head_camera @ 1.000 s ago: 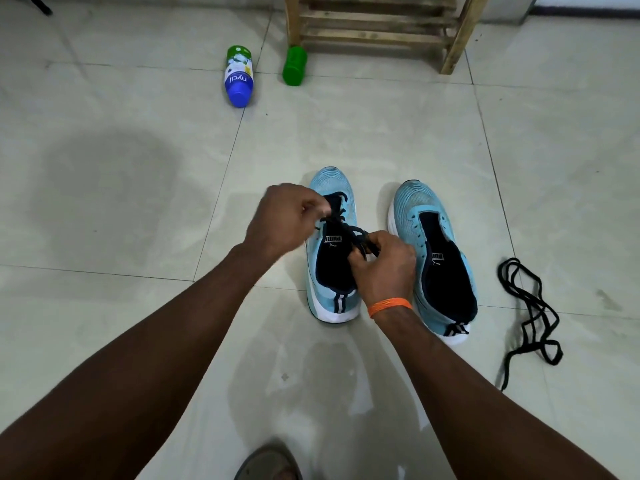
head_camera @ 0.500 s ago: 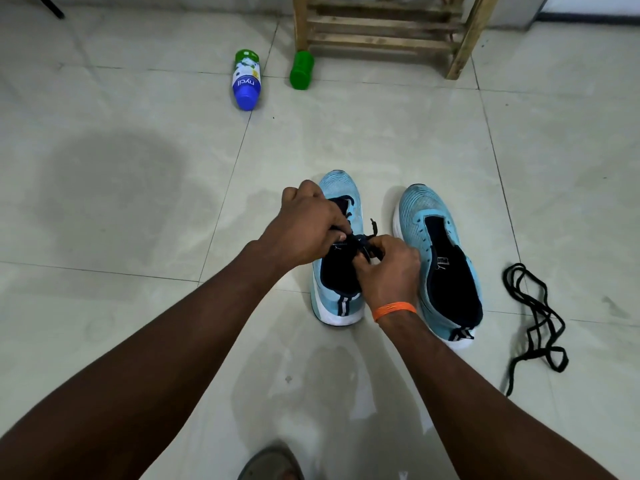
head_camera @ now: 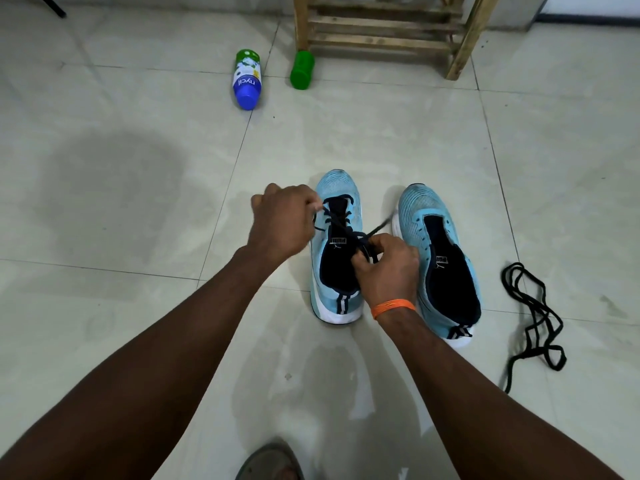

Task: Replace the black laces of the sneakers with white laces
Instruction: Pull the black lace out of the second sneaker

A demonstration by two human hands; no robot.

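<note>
Two light-blue sneakers stand side by side on the tiled floor. The left sneaker [head_camera: 337, 188] still carries a black lace [head_camera: 337, 221] across its upper eyelets. My left hand [head_camera: 282, 221] pinches a strand of that lace at the shoe's left side. My right hand [head_camera: 388, 266], with an orange band at the wrist, grips the other strands over the tongue. The right sneaker [head_camera: 420, 213] has bare eyelets. A loose black lace [head_camera: 530, 320] lies in a heap on the floor to its right. No white lace is in view.
A blue and green bottle [head_camera: 246, 79] lies on the floor at the back, a green cup [head_camera: 302, 71] beside it. A wooden rack [head_camera: 384, 32] stands behind them. The toe of a sandal [head_camera: 268, 462] shows at the bottom edge.
My left hand has moved left and away from my right hand, drawing the black lace out to the side. My right hand stays over the tongue.
</note>
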